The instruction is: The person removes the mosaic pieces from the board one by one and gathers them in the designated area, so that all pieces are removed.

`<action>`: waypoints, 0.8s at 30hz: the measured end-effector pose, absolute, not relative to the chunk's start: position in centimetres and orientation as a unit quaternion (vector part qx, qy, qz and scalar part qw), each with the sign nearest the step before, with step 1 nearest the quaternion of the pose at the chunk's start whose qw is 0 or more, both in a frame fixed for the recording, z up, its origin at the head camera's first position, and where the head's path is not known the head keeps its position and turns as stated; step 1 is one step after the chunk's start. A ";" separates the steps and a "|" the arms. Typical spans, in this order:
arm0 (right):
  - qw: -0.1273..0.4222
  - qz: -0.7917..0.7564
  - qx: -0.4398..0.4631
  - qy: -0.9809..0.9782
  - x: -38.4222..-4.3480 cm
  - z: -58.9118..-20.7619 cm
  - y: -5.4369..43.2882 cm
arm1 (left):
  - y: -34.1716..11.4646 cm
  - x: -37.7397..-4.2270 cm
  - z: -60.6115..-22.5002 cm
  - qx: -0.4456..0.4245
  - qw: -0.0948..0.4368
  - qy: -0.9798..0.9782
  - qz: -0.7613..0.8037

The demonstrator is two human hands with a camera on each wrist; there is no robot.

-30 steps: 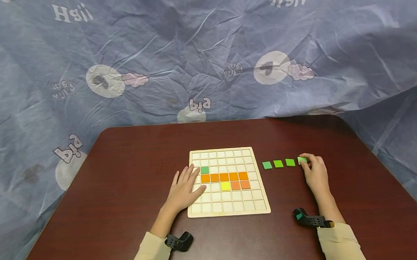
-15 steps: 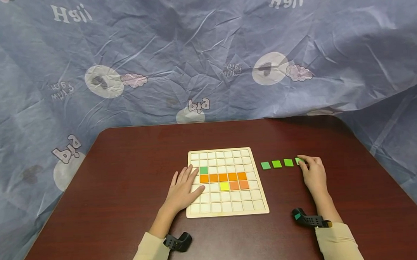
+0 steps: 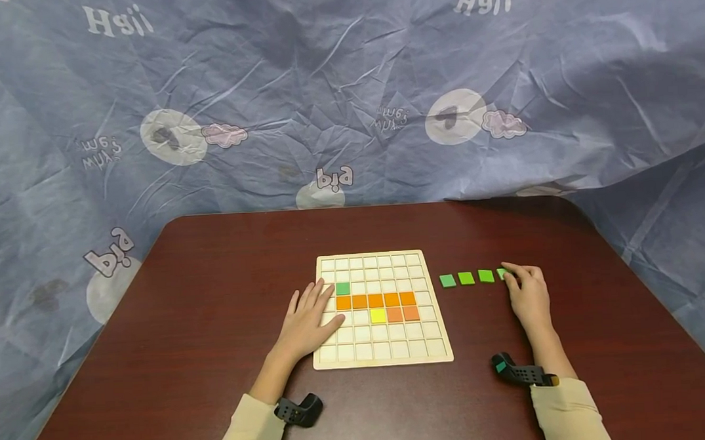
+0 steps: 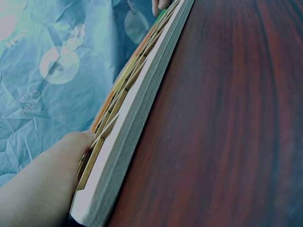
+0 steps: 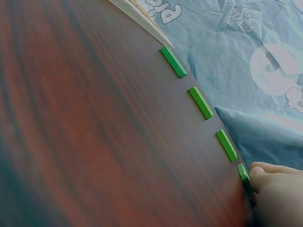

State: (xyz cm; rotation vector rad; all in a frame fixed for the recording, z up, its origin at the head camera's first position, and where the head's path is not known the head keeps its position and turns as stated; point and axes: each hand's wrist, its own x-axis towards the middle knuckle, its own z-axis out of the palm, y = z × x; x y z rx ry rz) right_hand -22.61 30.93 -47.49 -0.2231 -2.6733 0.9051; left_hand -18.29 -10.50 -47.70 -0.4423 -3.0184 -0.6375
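My left hand [image 3: 306, 322] lies spread over the left edge of a pale wooden grid board [image 3: 388, 350]; its thumb rests by the near cells. Set in the grid are one green tile [image 3: 343, 288], a row of orange tiles [image 3: 376, 301], a yellow tile [image 3: 378, 316] and two salmon tiles [image 3: 402, 314]. Off to the right, my right hand [image 3: 531, 297] pinches the rightmost green tile [image 5: 243, 173] between thumb and forefinger, low at the tabletop. The fingers hide part of that tile in the head view.
Left of the pinched tile, three more green tiles [image 3: 465, 278] lie spaced in a line beside the board. The dark red wooden table [image 3: 231, 271] ends at a hanging blue printed cloth [image 3: 277, 118] behind. Each wrist wears a black camera band [image 3: 302, 410].
The right fingertips have closed in slightly and cover more of the rightmost green tile. The left hand stays on the board. The whole head view has shifted a little.
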 end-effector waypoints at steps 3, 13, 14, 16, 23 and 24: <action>0.154 0.330 -0.087 -0.927 -22.5 -47.5 30.8 | -10.5 -18.2 -47.7 -0.141 0.011 -0.969 -0.201; 0.181 0.358 -0.096 -0.911 -22.1 -47.2 30.4 | -10.6 -18.3 -47.8 -0.142 0.010 -0.969 -0.204; 0.185 0.361 -0.096 -0.909 -22.1 -47.2 30.3 | -10.6 -18.4 -47.8 -0.142 0.009 -0.969 -0.203; 0.191 0.365 -0.096 -0.906 -22.0 -47.2 30.3 | -10.6 -18.4 -47.9 -0.143 0.009 -0.968 -0.204; 0.210 0.364 -0.084 -0.903 -22.0 -46.7 29.8 | -10.6 -18.4 -47.9 -0.140 0.010 -0.970 -0.198; 0.214 0.363 -0.080 -0.903 -22.0 -46.5 29.7 | -10.6 -18.4 -47.8 -0.141 0.011 -0.970 -0.199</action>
